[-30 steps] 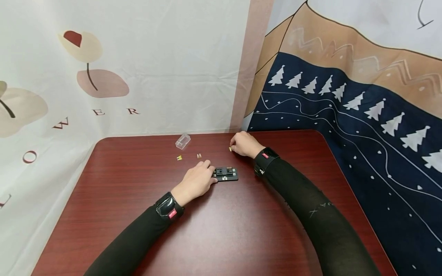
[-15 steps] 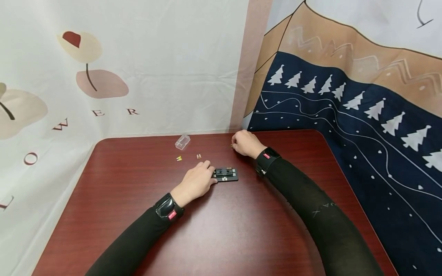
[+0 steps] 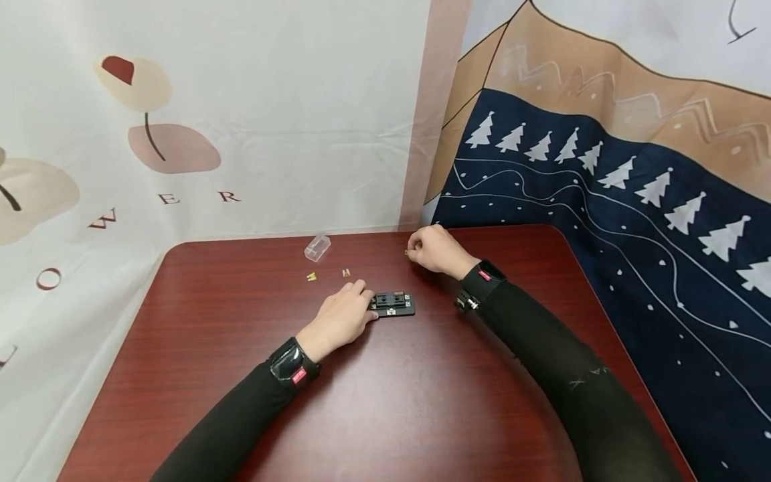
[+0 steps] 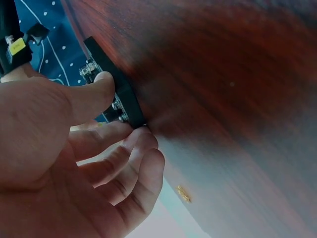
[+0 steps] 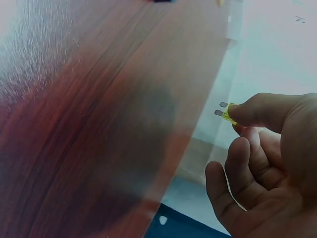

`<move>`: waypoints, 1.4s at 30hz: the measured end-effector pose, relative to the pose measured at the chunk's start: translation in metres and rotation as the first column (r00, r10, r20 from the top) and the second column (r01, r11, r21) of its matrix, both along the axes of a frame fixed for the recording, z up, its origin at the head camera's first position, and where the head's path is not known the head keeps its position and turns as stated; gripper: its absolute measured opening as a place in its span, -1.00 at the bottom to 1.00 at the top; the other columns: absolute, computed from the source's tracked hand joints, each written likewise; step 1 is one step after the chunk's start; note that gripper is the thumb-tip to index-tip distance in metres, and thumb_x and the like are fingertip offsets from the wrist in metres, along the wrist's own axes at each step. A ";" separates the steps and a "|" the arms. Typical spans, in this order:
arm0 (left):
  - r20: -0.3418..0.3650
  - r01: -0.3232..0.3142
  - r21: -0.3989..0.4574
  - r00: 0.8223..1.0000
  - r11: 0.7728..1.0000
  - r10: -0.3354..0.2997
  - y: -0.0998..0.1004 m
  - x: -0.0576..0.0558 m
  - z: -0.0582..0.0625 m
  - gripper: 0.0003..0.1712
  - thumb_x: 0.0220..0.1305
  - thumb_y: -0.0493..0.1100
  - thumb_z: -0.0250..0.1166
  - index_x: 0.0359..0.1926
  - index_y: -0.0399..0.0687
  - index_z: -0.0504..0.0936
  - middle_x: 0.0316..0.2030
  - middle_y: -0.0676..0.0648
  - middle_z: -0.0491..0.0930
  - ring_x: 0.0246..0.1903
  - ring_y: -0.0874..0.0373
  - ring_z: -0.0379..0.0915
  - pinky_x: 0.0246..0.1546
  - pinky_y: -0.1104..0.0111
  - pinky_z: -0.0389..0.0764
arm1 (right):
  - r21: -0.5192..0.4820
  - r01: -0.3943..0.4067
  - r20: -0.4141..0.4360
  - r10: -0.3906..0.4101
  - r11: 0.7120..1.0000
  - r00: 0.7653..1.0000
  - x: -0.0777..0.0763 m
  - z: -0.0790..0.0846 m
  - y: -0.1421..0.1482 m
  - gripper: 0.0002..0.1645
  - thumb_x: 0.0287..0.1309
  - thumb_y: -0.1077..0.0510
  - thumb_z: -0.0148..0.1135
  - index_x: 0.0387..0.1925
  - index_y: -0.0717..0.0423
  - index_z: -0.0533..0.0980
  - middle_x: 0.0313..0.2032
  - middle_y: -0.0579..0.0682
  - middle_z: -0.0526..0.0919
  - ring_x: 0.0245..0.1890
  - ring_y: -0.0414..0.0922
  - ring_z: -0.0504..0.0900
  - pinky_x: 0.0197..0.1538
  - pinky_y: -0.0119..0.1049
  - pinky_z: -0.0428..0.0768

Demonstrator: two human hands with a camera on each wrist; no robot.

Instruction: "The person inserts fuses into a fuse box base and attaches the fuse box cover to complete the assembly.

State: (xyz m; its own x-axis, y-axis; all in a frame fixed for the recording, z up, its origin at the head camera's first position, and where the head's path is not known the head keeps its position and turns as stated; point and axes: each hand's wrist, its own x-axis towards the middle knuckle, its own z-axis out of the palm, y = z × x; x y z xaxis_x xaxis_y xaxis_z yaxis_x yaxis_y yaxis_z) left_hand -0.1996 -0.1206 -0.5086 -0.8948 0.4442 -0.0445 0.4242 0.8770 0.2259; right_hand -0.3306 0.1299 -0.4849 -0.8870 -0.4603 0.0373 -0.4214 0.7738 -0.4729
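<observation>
Pinching yellow fuse (image 5: 228, 114) in right hand (image 3: 441, 250), left hand (image 3: 338, 317) gripping block (image 3: 394, 304), clear box (image 3: 317, 248) beyond

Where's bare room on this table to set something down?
Bare: the table between the left sleeve and right sleeve, and its side left of the clear box. Crowded: around the black block, with the left hand on it and a yellow piece and pale piece beyond.
</observation>
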 end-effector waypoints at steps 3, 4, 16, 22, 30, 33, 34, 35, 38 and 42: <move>-0.004 -0.001 -0.004 1.000 1.000 0.001 0.000 0.000 0.001 -0.55 0.56 0.10 0.41 0.21 -0.11 0.73 -0.01 -0.07 0.57 0.07 -0.03 0.60 -0.08 0.01 0.78 | -0.021 -0.012 -0.011 0.012 1.000 1.000 0.006 0.004 0.005 -0.83 0.41 0.11 0.40 -0.34 0.01 0.79 -0.51 -0.09 0.59 -0.36 -0.10 0.54 -0.16 -0.21 0.47; -0.006 -0.001 -0.004 1.000 1.000 0.001 0.000 0.000 0.001 -0.56 0.55 0.10 0.41 0.21 -0.11 0.73 -0.02 -0.07 0.57 0.07 -0.03 0.60 -0.08 0.01 0.78 | -0.026 -0.016 -0.015 0.016 1.000 1.000 0.008 0.005 0.006 -0.83 0.41 0.11 0.40 -0.34 0.00 0.79 -0.52 -0.09 0.56 -0.37 -0.10 0.53 -0.18 -0.22 0.45; 0.005 -0.002 -0.011 1.000 1.000 0.002 0.000 0.000 -0.001 -0.56 0.55 0.10 0.41 0.21 -0.11 0.73 -0.02 -0.07 0.57 0.07 -0.03 0.59 -0.07 0.00 0.78 | -0.038 -0.107 -0.015 0.106 0.994 0.994 0.051 0.013 0.013 -0.88 0.38 0.21 0.39 -0.24 0.04 0.82 -0.40 -0.12 0.63 -0.35 -0.16 0.51 -0.22 -0.28 0.46; 0.007 0.000 -0.005 1.000 1.000 0.000 0.000 -0.001 0.000 -0.57 0.55 0.09 0.42 0.19 -0.11 0.73 -0.03 -0.06 0.56 0.06 -0.03 0.59 -0.09 -0.01 0.77 | -0.017 -0.164 -0.002 0.164 0.986 0.986 0.069 0.007 0.006 -0.90 0.37 0.19 0.43 -0.26 -0.03 0.81 -0.40 -0.17 0.59 -0.38 -0.22 0.51 -0.26 -0.33 0.44; -0.003 0.007 -0.006 1.000 1.000 -0.007 0.000 -0.001 0.000 -0.57 0.55 0.09 0.42 0.19 -0.11 0.73 -0.03 -0.07 0.57 0.06 -0.03 0.60 -0.09 0.01 0.77 | 0.024 -0.209 -0.016 0.210 0.978 0.978 0.081 0.003 -0.006 -0.92 0.36 0.17 0.44 -0.29 -0.05 0.79 -0.42 -0.20 0.55 -0.41 -0.26 0.49 -0.31 -0.37 0.41; -0.009 0.011 -0.004 1.000 1.000 -0.011 0.000 -0.001 0.000 -0.58 0.54 0.09 0.43 0.17 -0.11 0.74 -0.04 -0.07 0.57 0.05 -0.03 0.61 -0.10 0.01 0.77 | 0.044 -0.209 -0.014 0.210 0.977 0.978 0.082 0.002 -0.009 -0.91 0.38 0.17 0.44 -0.29 -0.06 0.78 -0.43 -0.20 0.54 -0.41 -0.26 0.49 -0.32 -0.37 0.41; -0.010 0.012 -0.003 1.000 1.000 -0.012 0.000 -0.001 0.000 -0.58 0.54 0.08 0.43 0.17 -0.11 0.74 -0.04 -0.07 0.57 0.05 -0.03 0.61 -0.10 0.01 0.77 | 0.050 -0.209 -0.013 0.210 0.977 0.978 0.083 0.002 -0.010 -0.91 0.38 0.17 0.43 -0.28 -0.06 0.78 -0.43 -0.20 0.54 -0.41 -0.25 0.49 -0.33 -0.37 0.41; -0.009 0.013 -0.001 1.000 1.000 -0.013 -0.001 -0.001 0.000 -0.58 0.54 0.08 0.43 0.16 -0.11 0.74 -0.04 -0.07 0.57 0.05 -0.03 0.61 -0.10 0.00 0.77 | 0.053 -0.209 -0.013 0.210 0.976 0.978 0.083 0.001 -0.011 -0.90 0.39 0.17 0.43 -0.28 -0.05 0.78 -0.43 -0.20 0.54 -0.42 -0.25 0.49 -0.33 -0.37 0.40; -0.006 0.013 0.000 1.000 1.000 -0.013 0.000 -0.001 0.000 -0.58 0.54 0.08 0.43 0.17 -0.12 0.74 -0.04 -0.07 0.57 0.05 -0.04 0.61 -0.10 0.00 0.77 | 0.064 -0.210 -0.014 0.211 0.976 0.977 0.083 -0.001 -0.012 -0.91 0.38 0.18 0.43 -0.28 -0.05 0.79 -0.43 -0.19 0.55 -0.42 -0.25 0.48 -0.34 -0.38 0.39; -0.001 0.008 -0.004 1.000 1.000 -0.008 0.000 0.000 0.001 -0.58 0.54 0.09 0.43 0.17 -0.11 0.73 -0.03 -0.07 0.57 0.05 -0.03 0.60 -0.11 0.00 0.77 | 0.076 -0.218 -0.026 0.221 0.973 0.975 0.083 -0.002 -0.013 -0.91 0.36 0.19 0.43 -0.28 -0.05 0.79 -0.41 -0.19 0.57 -0.41 -0.25 0.49 -0.34 -0.38 0.41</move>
